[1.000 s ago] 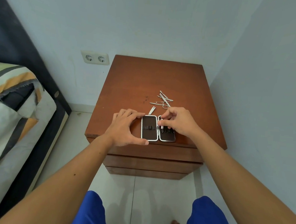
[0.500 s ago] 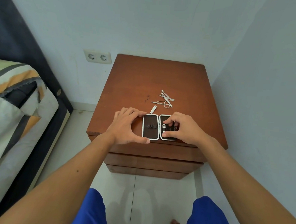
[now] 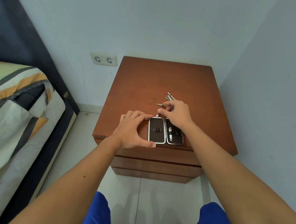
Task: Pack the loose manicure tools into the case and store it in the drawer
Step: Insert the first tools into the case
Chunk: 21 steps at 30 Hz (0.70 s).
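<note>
Reaching past the open case [image 3: 157, 130], the right hand [image 3: 177, 114] pinches a small tool [image 3: 158, 114] (left hand [image 3: 133, 128] open, bracing); remaining tools [image 3: 169, 96] lie just beyond its fingers.

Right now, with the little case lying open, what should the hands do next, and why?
Probably the right hand should pinch the small tool at its fingertips, just beyond the open case, and slot it into a free loop. One tool already sits in the right half, several loose tools remain on the nightstand, and the left hand steadies the case.
</note>
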### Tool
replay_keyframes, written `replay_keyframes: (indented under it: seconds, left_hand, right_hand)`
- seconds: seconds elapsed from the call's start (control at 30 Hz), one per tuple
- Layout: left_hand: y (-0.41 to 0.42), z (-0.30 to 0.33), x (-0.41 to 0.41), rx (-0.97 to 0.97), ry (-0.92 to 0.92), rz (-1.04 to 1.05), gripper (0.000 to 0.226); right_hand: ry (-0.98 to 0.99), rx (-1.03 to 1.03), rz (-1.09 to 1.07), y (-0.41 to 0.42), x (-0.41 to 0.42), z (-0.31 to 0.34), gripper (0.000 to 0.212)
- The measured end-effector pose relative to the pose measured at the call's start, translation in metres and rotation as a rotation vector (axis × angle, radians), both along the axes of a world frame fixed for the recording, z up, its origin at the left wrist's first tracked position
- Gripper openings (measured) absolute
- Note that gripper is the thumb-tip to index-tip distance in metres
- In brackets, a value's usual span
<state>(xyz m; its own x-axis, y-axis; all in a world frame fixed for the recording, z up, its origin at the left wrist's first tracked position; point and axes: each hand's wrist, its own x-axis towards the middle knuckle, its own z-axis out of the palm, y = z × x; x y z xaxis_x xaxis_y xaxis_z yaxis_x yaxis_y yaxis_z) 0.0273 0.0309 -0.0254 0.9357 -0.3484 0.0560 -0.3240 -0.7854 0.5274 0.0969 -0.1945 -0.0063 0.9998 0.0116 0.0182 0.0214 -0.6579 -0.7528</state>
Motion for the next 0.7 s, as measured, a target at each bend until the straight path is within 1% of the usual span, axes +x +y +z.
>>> replay_keyframes:
  seconds: [0.07,0.23,0.5,0.7]
  left_hand:
    - [0.000,0.000,0.000,0.002,-0.003,-0.002,0.105]
    - [0.001,0.000,0.001,0.008,-0.004,-0.007,0.106]
    - [0.002,-0.003,0.003,-0.001,-0.002,-0.006,0.105]
    - [0.003,-0.001,0.004,-0.002,0.023,-0.014,0.107]
  right_hand:
    - [-0.012,-0.029,0.000,0.004,0.004,-0.005,0.033]
    - [-0.019,-0.023,0.017,0.006,0.004,-0.008,0.020]
    - [-0.020,0.174,-0.009,-0.011,-0.006,0.017,0.025]
    - [0.037,0.119,0.110,-0.053,-0.021,0.022,0.017]
